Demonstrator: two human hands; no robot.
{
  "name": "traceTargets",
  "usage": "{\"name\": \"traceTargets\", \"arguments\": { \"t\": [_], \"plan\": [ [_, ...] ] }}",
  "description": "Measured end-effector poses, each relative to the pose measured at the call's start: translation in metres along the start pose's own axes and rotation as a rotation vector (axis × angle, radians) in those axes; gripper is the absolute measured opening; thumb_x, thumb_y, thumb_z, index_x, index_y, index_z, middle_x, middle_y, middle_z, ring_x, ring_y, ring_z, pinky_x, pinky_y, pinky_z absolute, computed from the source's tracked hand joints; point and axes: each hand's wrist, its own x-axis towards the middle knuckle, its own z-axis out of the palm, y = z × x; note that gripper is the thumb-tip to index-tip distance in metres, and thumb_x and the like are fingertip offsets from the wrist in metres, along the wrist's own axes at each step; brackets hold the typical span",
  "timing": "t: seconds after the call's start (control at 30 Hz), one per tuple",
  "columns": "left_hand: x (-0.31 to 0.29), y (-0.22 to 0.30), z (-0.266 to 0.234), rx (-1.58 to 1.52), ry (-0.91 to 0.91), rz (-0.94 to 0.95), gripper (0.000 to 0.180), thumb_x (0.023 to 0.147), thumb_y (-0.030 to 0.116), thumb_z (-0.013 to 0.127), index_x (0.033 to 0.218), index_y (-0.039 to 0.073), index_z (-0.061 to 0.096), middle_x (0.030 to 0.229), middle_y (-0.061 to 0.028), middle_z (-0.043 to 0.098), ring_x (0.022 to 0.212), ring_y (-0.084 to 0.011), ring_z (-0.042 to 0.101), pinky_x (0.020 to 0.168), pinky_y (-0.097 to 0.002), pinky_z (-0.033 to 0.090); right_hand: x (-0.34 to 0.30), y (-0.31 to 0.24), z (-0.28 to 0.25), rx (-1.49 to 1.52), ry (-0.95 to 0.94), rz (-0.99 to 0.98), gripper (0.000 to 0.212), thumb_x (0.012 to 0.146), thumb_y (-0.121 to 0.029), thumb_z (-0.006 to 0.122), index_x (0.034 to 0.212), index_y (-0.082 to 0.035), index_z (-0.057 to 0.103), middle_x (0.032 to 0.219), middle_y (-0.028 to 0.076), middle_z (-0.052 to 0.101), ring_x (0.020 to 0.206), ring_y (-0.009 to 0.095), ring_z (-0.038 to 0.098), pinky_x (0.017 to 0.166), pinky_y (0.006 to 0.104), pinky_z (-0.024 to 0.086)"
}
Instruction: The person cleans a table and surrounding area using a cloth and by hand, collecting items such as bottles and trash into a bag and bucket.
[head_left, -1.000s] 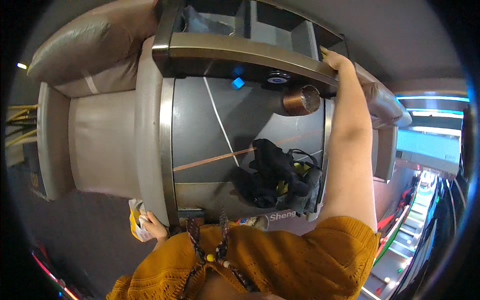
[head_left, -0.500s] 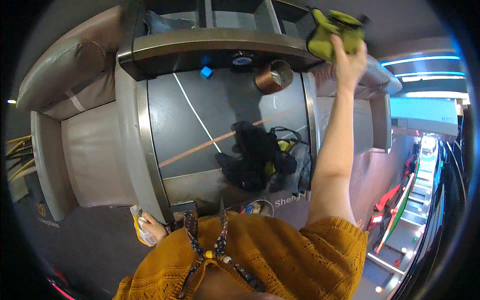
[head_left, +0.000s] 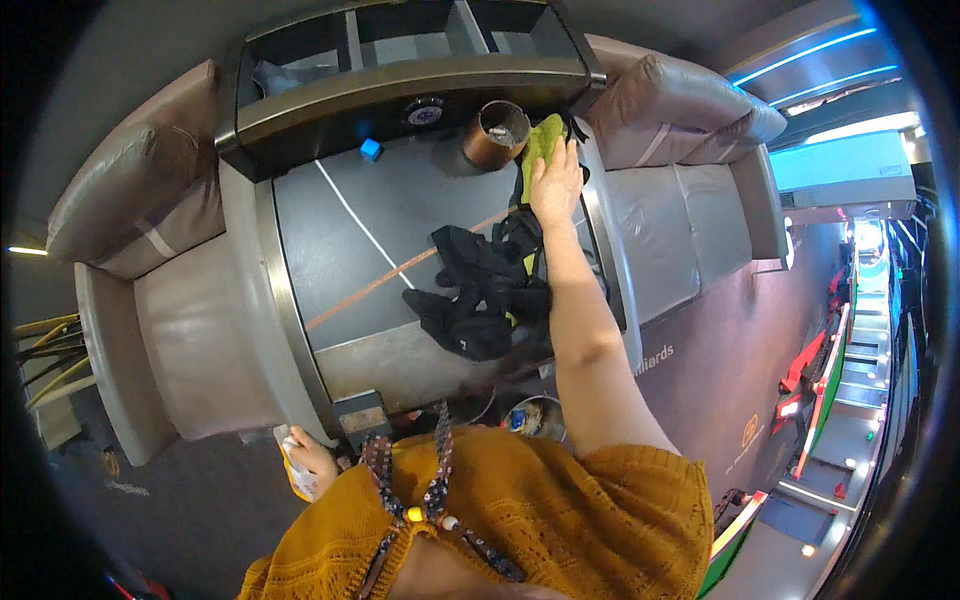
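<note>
My right hand [head_left: 556, 188] lies with fingers stretched out on a yellow-green and black cloth item, perhaps a pouch [head_left: 545, 138], at the table's far right corner. Part of that item is hidden under the hand. Down at the near left, my left hand [head_left: 316, 460] is closed on a white and yellow soft packet [head_left: 298, 474]. A crumpled black bundle, perhaps a bag [head_left: 470, 310], sits on the dark table [head_left: 340, 240], with yellow-green patches showing beside my right forearm. A copper-coloured cup [head_left: 488, 150] stands just left of the yellow-green item.
A small blue cube [head_left: 371, 150] rests near the table's back edge. Behind it rises a dark ledge with open compartments [head_left: 400, 85]. Leather sofas flank the table, one on the left [head_left: 190, 330] and one on the right [head_left: 650, 230]. A bin [head_left: 535, 417] stands below the near edge.
My right hand has brought the yellow-green item from beyond the table's right end down and left onto the table, and its fingers have straightened. The left hand still holds the packet.
</note>
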Motion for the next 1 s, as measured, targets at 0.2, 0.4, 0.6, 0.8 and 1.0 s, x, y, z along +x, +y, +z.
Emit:
{"name": "traceTargets", "arguments": {
  "t": [0.2,0.4,0.6,0.8,1.0],
  "plan": [
    [-0.007,0.017,-0.010,-0.055,0.002,-0.099,0.044,0.087,0.034,0.045,0.072,-0.008,0.050,0.062,-0.0167,0.052,0.057,-0.0251,0.044,0.056,-0.0378,0.038,-0.078,-0.063,-0.061,0.180,-0.351,-0.099,0.059,0.075,-0.015,0.054,0.119,0.013,0.028,0.125,0.034,0.025,0.113,0.043,0.034,0.096,0.0428,0.028],
    [-0.004,0.028,-0.008,-0.102,0.006,-0.146,0.043,0.086,0.035,0.045,0.075,-0.006,0.049,0.067,-0.0164,0.053,0.060,-0.0233,0.045,0.058,-0.0362,0.038,-0.086,-0.170,-0.069,0.528,-0.622,-0.456,0.063,0.073,-0.019,0.059,0.121,0.008,0.029,0.129,0.026,0.026,0.120,0.034,0.028,0.101,0.0364,0.022],
    [-0.008,0.009,-0.004,-0.148,0.025,-0.087,0.042,0.087,0.034,0.044,0.073,-0.006,0.048,0.064,-0.0133,0.050,0.059,-0.0225,0.044,0.057,-0.0358,0.037,-0.033,-0.113,-0.063,0.781,0.063,0.414,0.065,0.061,-0.016,0.072,0.110,0.004,0.034,0.106,0.017,0.038,0.103,0.027,0.038,0.092,0.0368,0.029],
    [-0.008,0.013,-0.011,-0.127,-0.048,-0.057,0.045,0.086,0.034,0.043,0.068,-0.007,0.050,0.062,-0.0163,0.052,0.057,-0.0254,0.045,0.055,-0.0371,0.038,0.024,-0.090,-0.021,0.740,0.039,0.269,0.096,0.049,-0.024,0.079,0.124,0.000,0.023,0.121,0.021,0.036,0.113,0.032,0.037,0.095,0.0369,0.029],
    [-0.006,0.005,-0.009,-0.051,-0.063,-0.007,0.045,0.086,0.036,0.043,0.073,-0.007,0.049,0.065,-0.0167,0.052,0.059,-0.0258,0.046,0.058,-0.0377,0.038,-0.005,-0.075,-0.081,0.678,0.064,0.063,0.080,0.049,-0.018,0.077,0.116,-0.004,0.037,0.113,0.015,0.045,0.106,0.030,0.044,0.090,0.0363,0.035]
  ]
}}
